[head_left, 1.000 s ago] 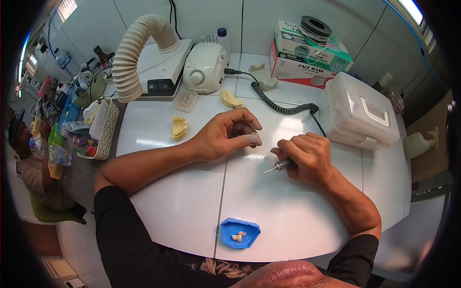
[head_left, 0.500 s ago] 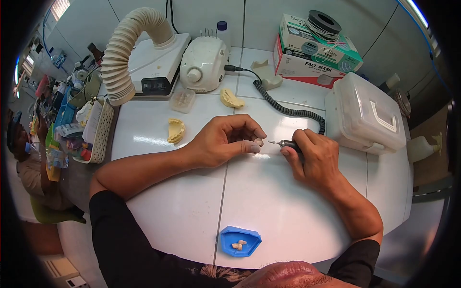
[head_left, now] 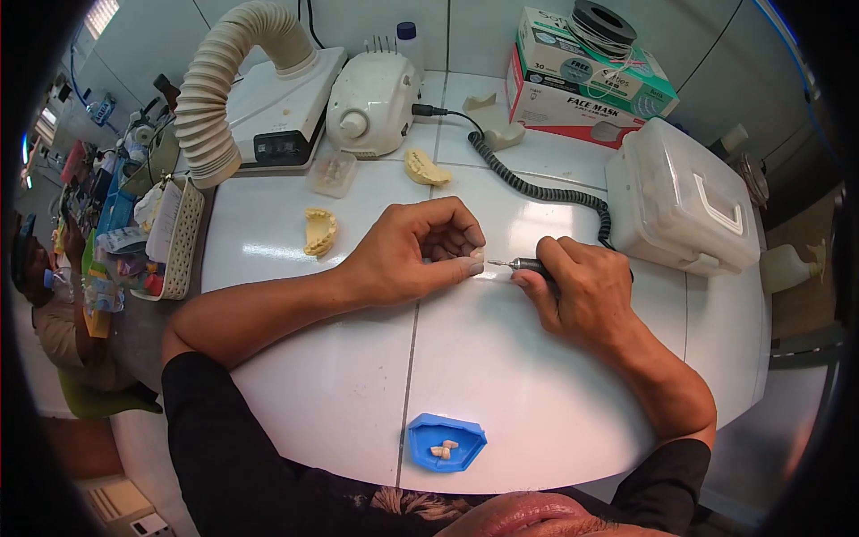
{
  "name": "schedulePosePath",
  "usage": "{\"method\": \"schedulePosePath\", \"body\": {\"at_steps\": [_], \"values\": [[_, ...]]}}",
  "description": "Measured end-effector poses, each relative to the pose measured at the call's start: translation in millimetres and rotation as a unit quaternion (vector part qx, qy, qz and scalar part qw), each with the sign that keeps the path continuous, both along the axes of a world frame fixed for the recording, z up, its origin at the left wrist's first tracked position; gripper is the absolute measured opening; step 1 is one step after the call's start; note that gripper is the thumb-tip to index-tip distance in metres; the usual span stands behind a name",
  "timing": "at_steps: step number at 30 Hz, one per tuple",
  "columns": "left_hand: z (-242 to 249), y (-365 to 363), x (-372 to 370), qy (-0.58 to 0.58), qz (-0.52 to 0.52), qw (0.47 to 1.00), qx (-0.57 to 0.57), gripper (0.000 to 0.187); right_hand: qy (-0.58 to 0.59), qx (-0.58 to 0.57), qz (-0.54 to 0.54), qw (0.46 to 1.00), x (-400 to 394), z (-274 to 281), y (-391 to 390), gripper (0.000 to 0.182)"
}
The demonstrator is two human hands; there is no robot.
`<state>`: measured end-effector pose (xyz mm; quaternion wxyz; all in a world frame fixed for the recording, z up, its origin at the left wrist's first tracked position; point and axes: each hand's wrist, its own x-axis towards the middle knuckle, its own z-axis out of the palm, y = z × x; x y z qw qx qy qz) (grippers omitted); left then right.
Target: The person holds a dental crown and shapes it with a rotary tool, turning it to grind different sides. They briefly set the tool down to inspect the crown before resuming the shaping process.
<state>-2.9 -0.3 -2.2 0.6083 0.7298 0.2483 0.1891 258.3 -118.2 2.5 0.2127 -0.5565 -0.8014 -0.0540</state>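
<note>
Between thumb and fingers, my left hand [head_left: 416,251] pinches a small tooth-coloured dental crown [head_left: 477,255]. My right hand [head_left: 586,288] grips a dark rotary handpiece [head_left: 535,266] like a pen. Its thin metal bur points left, with the tip right at the crown. Near my body lies a blue tray [head_left: 420,450] with several small tooth-coloured pieces [head_left: 444,449] in it. Beyond my left hand are two yellowish dental casts, one cast [head_left: 319,233] close to the forearm and another cast [head_left: 426,167] farther back.
A coiled black cord [head_left: 546,192] runs from the white control unit [head_left: 371,103] toward the handpiece. A ribbed suction hose [head_left: 208,98] arches at the back left. At the right stands a white case [head_left: 684,201], with mask boxes [head_left: 582,94] behind. A person [head_left: 63,313] sits at far left.
The handpiece's bur has come in from a small gap to meet the crown, as my hands drew closer together. The whole view has shifted slightly.
</note>
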Motion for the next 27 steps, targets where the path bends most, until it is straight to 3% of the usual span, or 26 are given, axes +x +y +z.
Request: {"method": "schedulePosePath", "body": {"at_steps": [27], "values": [[4,-4,3,0.046,0.014,0.998,0.030,0.024,-0.039,-0.027,-0.031,0.998,-10,1,2,0.045]]}}
